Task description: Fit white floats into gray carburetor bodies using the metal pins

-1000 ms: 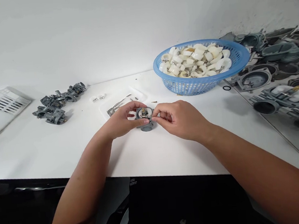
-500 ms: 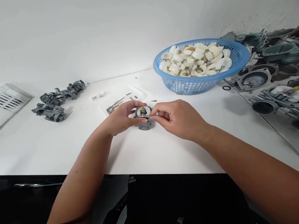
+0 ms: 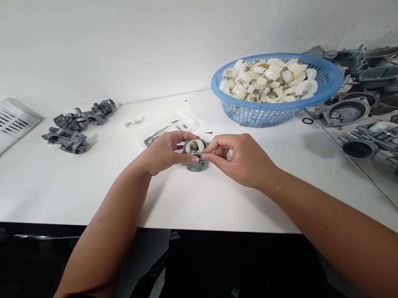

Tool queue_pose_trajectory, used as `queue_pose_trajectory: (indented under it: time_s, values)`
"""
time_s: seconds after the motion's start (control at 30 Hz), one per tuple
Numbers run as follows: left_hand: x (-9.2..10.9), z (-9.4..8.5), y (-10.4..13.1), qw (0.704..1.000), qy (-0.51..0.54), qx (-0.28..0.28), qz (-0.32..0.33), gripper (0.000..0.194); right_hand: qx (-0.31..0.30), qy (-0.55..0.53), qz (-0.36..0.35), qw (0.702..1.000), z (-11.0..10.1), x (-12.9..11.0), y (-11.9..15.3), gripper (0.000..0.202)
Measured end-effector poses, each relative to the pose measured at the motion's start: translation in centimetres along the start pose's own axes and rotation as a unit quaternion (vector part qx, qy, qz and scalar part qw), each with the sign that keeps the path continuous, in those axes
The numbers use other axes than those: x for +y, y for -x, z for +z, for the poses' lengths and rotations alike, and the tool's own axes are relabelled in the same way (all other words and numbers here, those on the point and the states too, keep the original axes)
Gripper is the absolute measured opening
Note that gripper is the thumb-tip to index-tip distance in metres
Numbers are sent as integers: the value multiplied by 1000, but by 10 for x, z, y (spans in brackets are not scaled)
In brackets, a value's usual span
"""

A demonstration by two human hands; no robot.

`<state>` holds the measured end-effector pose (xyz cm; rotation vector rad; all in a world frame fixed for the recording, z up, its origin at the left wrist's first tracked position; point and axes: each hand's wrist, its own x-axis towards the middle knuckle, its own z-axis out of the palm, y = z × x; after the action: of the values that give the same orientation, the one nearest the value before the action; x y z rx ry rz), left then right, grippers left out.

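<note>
"Plain pale wall [image 3: 103, 45] behind, white table [image 3: 190, 202] in front. Take the blue basket [image 3: 267, 118] as the landmark: where's the work?"

"In front of the basket and to its left. A grey metal part [image 3: 195, 166] sits there, with a white float [image 3: 200, 145] and a brass piece [image 3: 194, 144] showing in its open top"

"And the fingers?"

"On the left hand [image 3: 167, 152] they curve round the part, thumb at the near side, fingertips at the far rim. On the right hand [image 3: 237, 157], thumb and forefinger are pinched narrow on a thin pin [image 3: 200, 154] at the float"

"Is there room to move?"

"Nearer than the basket, bare tabletop runs from the part to the front edge, and more lies between the right hand and the seam [image 3: 365, 179] on the basket's right. The far side is tighter: left of the basket, a shallow white tray [image 3: 192, 121] with thin metal bits [image 3: 157, 135] lies just beyond the left hand"

"What about the basket's other side?"

"Its rim is close to a crowded heap of grey castings [image 3: 346, 112], and a black ring [image 3: 307, 121] lies just below its right end. Well to the basket's left are a cluster of dark metal parts [image 3: 75, 126] and a white slotted panel [image 3: 4, 119]"

"And inside the basket?"

"White plastic pieces [image 3: 272, 72], piled up to the rim"
</note>
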<state>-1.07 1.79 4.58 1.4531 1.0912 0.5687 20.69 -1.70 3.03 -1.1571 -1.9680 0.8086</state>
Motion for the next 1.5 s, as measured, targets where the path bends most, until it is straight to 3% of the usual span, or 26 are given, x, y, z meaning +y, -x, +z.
queue_pose_trajectory:
  time_s: [0.33,0.63,0.97,1.5]
  values:
    - [1,0,0,1000,8,12,-16,59,17,14,-18,1000,4,1,0,8]
    - [1,-2,0,1000,12,-4,-6,55,24,0,12,1000,4,-1,1,5]
    - [1,-3,0,1000,11,-20,-7,52,9,26,-37,999,3,0,1,8]
    - [0,-4,-1,1000,-17,-9,2,52,37,77,-62,994,7,0,1,6]
